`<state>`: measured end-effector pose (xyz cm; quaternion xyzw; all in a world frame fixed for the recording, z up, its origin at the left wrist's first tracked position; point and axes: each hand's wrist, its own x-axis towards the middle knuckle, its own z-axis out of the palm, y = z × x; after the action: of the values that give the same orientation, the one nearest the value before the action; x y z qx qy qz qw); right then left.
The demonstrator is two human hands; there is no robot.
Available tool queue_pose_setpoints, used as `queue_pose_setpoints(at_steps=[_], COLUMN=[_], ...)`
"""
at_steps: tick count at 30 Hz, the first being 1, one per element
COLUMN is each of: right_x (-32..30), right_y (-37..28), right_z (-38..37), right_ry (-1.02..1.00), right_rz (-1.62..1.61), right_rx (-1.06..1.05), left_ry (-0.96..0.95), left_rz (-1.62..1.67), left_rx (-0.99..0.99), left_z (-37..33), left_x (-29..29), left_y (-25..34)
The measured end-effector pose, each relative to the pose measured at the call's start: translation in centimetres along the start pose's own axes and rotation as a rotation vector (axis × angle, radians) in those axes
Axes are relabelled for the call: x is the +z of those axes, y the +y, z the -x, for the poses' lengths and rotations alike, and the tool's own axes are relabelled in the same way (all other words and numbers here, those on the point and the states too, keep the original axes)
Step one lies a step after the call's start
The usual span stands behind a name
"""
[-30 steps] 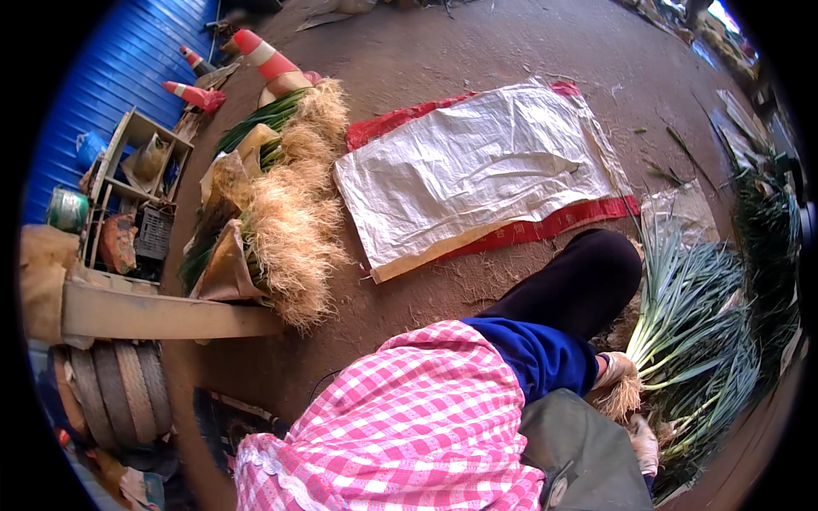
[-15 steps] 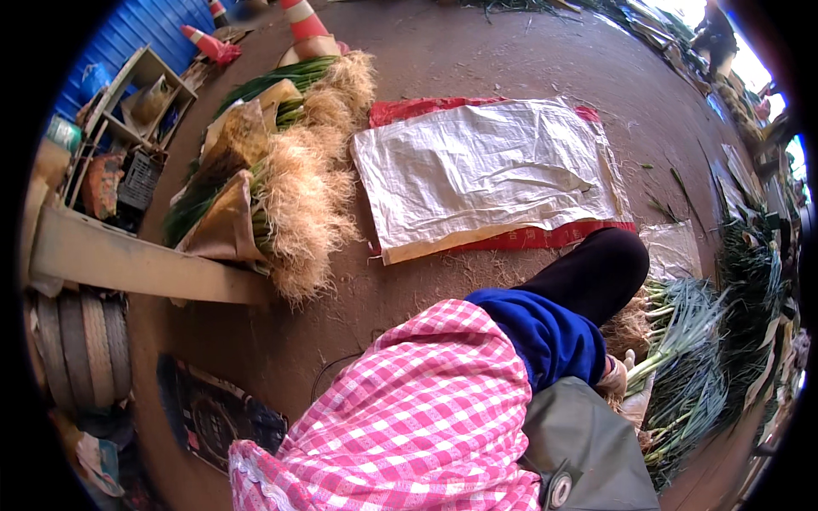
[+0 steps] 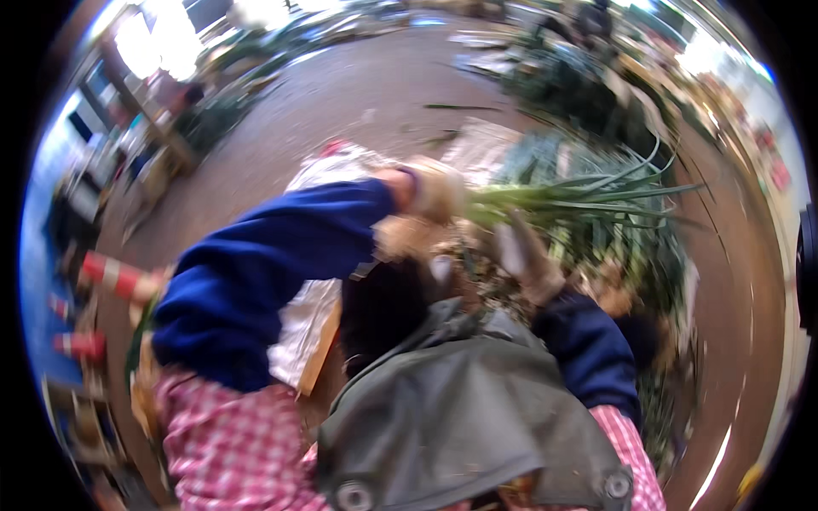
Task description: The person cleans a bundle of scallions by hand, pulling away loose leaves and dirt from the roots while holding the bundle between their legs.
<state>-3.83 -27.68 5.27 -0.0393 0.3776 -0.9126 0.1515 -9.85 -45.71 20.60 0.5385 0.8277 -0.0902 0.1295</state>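
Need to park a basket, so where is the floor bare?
Brown floor shows between white sheet and far greens, and in a strip between green onions and the pale surface at right. It's crowded around left hand and right hand.

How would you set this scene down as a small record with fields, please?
Left hand: gloved, closed around the base of an onion bunch
Bunch leaves: green, pointing right
Right hand: gloved, just below the bunch; contact unclear through blur
Grey cloth: across the lap
White sheet: on the ground, partly hidden by the left sleeve
Cone: red and white, far left
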Motion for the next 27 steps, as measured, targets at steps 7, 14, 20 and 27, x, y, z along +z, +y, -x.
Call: queue_pose_setpoints(at_steps=[7,14,20,27], right_x=[-3.7,0.4,0.6,5.5], right_y=[-7.0,-12.7,-18.0,-25.0], right_z=[1.5,11.0,17.1,15.6], right_ry=[-0.129,-0.294,-0.207,0.058], right_rz=[0.314,0.661,0.586,0.994], right_rx=[0.211,0.356,0.058,-0.713], left_ry=[0.304,0.273,0.427,0.659], left_rz=[-0.792,-1.386,-1.308,-1.311], left_rx=[-0.243,-0.564,-0.544,-0.322], left_z=[-4.1,0.6,0.0,-3.6], left_x=[-16.9,-33.5,-37.8,-36.6], left_y=[-1.5,-3.1,-1.6,0.8])
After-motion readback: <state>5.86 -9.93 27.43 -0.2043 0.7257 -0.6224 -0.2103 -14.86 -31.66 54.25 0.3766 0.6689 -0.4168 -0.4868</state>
